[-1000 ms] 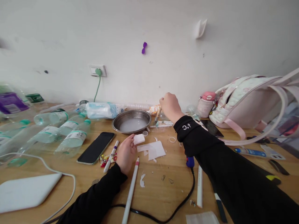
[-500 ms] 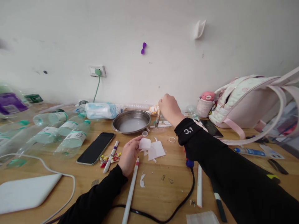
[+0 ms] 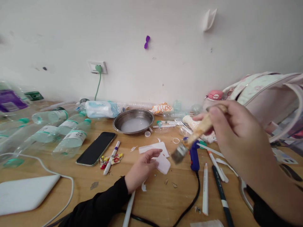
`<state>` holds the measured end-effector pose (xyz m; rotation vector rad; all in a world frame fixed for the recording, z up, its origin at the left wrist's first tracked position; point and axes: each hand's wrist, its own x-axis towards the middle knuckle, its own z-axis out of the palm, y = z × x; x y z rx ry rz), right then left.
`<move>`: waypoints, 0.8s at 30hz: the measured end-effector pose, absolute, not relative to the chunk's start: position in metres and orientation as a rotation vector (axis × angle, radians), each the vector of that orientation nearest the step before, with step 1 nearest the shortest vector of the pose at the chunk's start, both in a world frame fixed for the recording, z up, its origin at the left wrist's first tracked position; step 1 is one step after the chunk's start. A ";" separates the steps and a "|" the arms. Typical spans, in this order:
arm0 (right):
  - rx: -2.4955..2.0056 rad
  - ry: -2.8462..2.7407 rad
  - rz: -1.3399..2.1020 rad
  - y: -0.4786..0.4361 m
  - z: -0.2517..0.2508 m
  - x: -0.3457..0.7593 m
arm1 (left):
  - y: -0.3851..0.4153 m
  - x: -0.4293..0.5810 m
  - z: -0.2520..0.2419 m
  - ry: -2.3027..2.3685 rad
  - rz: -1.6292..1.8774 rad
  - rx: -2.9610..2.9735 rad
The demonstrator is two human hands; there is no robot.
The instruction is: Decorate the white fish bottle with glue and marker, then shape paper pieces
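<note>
My right hand (image 3: 233, 132) is raised close to the camera, fingers closed round the wooden handle of a small paintbrush (image 3: 193, 135). The brush's bristles point down-left above the table. My left hand (image 3: 142, 168) rests on the wooden table (image 3: 71, 189), pinching a small white paper piece (image 3: 163, 164). Another white paper scrap (image 3: 153, 147) lies just beyond it. A steel bowl (image 3: 133, 120) with cloudy liquid stands further back.
Several plastic bottles (image 3: 68, 138) lie at the left, beside a black phone (image 3: 96, 148). A blue glue gun (image 3: 194, 153) with a black cable, pens (image 3: 205, 187) and markers lie in the middle. A pink backpack (image 3: 265, 91) is at the right, a white pad (image 3: 23, 194) at the front left.
My right hand lifted the brush from beside the bowl and drew it back toward me. My left hand shifted right with the paper piece. The camera view swung slightly.
</note>
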<state>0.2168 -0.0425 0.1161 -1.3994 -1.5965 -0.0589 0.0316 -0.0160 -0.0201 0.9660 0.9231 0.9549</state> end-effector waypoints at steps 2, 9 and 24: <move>-1.334 -1.583 0.026 -0.050 0.100 0.222 | -0.021 0.036 -0.022 0.901 0.909 0.982; -1.139 -1.480 0.286 -0.057 0.051 0.222 | -0.030 0.041 -0.026 0.833 0.702 0.961; -1.108 -1.551 0.394 -0.056 0.025 0.223 | -0.035 0.041 -0.029 0.801 0.604 0.957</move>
